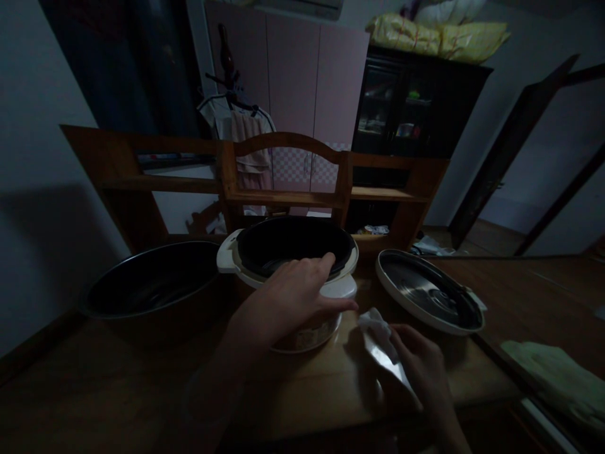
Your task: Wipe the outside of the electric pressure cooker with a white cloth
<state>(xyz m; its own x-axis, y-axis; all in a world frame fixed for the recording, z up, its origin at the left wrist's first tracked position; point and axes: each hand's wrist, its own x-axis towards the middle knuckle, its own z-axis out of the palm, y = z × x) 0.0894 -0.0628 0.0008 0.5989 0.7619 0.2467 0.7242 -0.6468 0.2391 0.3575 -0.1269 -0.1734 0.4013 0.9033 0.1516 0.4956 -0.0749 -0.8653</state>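
A white cooker pot (331, 291) with a dark inner bowl stands on the wooden table (142, 378). My left hand (288, 299) rests on the pot's near rim, fingers curled over it and thumb against the outer wall. My right hand (423, 366) lies on the table to the right of the pot, holding a crumpled white cloth (378, 337) that touches the tabletop beside the pot's base. The pot's round lid (428, 293) lies upside down on the table to the right.
A large dark basin (151, 280) sits to the left of the pot. A wooden shelf rack (283, 189) stands behind the table. A pale green cloth (558, 372) lies at the far right. A dark cabinet (416, 107) stands behind.
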